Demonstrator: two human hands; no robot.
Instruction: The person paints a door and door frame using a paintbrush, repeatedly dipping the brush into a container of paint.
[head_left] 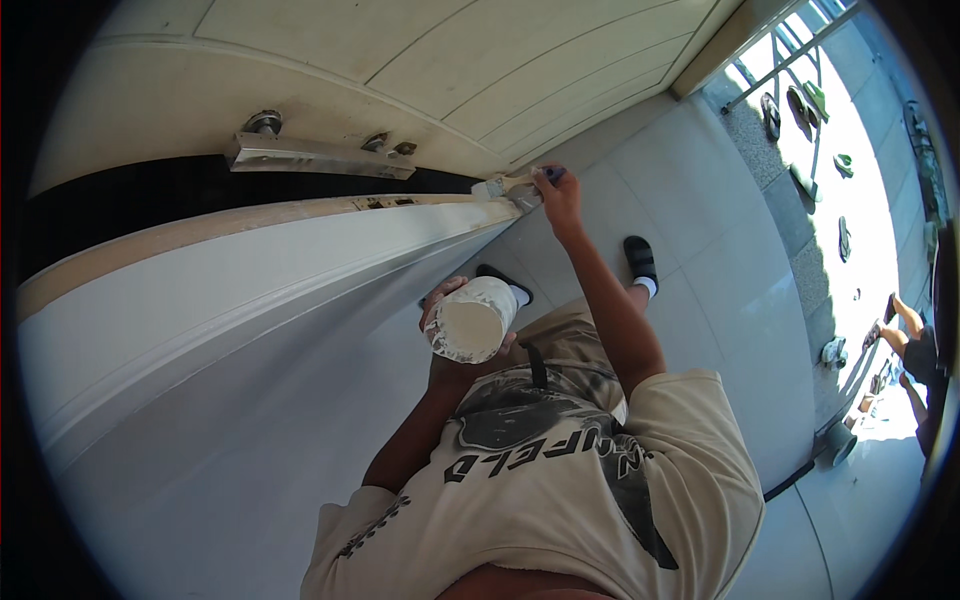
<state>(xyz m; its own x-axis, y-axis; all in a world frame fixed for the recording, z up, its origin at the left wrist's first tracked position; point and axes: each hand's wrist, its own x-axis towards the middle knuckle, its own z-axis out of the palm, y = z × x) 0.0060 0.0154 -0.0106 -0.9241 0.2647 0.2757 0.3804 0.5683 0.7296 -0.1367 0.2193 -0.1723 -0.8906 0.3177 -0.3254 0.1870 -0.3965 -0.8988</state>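
One grip, the right hand, pinches a wooden-handled paintbrush at the tan wooden door edge, upper centre, seemingly mostly uncoated beside its finished-looking white face, while the left hand clasps a smeared white cylindrical tub mid-frame.

A hand could pass right of the white door, which blocks the left.
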